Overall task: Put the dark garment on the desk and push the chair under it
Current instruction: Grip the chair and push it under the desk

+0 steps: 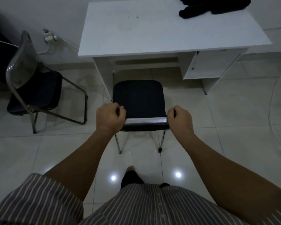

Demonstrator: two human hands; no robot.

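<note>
A dark garment (212, 6) lies crumpled on the far right corner of the white desk (152, 33). A chair with a black seat (139, 98) and metal legs stands in front of the desk's knee space, its seat's front edge just below the desk's edge. My left hand (109, 117) grips the left end of the chair's backrest top. My right hand (180, 119) grips the right end of the same backrest.
A second folding chair (34, 88) with a clear back stands to the left. A power strip with cable (49, 37) lies on the floor by the wall. The desk's drawer unit (208, 65) sits at the right. Glossy tiled floor surrounds me.
</note>
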